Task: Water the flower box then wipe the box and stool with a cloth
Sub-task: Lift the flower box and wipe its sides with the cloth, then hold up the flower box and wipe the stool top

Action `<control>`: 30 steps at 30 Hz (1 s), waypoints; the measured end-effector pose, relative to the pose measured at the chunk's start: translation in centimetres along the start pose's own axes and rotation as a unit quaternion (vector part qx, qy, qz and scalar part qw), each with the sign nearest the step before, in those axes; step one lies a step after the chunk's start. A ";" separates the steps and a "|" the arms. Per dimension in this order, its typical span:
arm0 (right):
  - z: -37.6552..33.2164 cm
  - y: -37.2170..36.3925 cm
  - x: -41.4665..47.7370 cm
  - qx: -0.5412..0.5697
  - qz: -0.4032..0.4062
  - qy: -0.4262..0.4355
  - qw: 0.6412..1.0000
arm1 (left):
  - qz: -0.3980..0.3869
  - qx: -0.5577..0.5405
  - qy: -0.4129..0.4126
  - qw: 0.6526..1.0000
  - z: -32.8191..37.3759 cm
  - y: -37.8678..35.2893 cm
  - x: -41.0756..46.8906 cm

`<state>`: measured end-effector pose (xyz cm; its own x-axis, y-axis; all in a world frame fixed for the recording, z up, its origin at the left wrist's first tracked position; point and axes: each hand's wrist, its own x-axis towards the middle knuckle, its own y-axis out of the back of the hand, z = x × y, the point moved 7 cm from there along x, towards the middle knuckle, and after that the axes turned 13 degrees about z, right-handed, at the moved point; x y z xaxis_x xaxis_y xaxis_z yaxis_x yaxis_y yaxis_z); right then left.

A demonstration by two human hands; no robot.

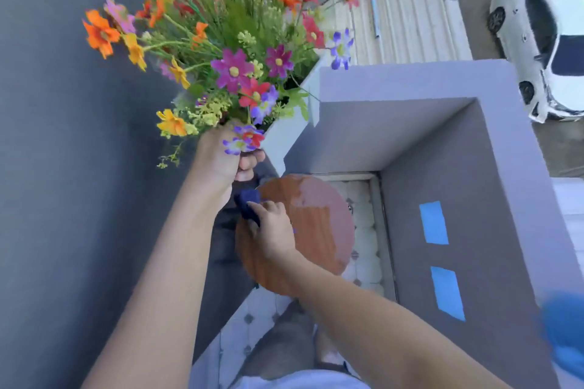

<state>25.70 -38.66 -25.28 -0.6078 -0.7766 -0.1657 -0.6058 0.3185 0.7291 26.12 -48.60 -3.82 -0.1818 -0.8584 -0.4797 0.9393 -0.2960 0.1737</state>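
A white flower box (286, 133) full of orange, pink, red and purple flowers (234, 41) is lifted above the stool, and my left hand (221, 156) grips its near end from below. Under it stands a round brown wooden stool (319, 224). On the stool's left part, my right hand (273, 230) presses a dark blue cloth (248, 204). Part of the stool top looks darker, as if wet.
A grey balcony wall (442, 142) with two blue tape strips (434, 223) boxes in the right and far sides. A dark wall (63, 167) runs along the left. White tiled floor (363, 230) lies below. A blue object (565, 331) is at the right edge.
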 end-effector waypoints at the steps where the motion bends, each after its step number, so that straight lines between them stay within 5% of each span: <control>1: 0.3 -1.7 -0.7 -0.043 -0.023 0.023 0.999 | 0.005 0.007 0.003 1.000 -0.4 0.3 0.2; 9: 2.1 -3.0 1.1 -0.131 -0.011 0.131 0.983 | 0.044 0.012 0.017 0.999 -0.8 1.4 1.0; 21: 16.1 7.5 2.4 -0.103 0.183 -0.102 0.972 | 0.041 -0.006 0.016 0.999 -0.7 0.7 0.2; 30: 8.2 1.2 2.7 -0.062 0.144 -0.010 0.987 | 0.055 -0.002 0.019 0.998 -1.0 0.6 -0.1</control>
<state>19.16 -35.92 -30.29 -0.7564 -0.6522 0.0492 -0.3384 0.4547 0.8238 26.95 -48.26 -4.48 -0.0662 -0.8687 -0.4910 0.9542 -0.1990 0.2235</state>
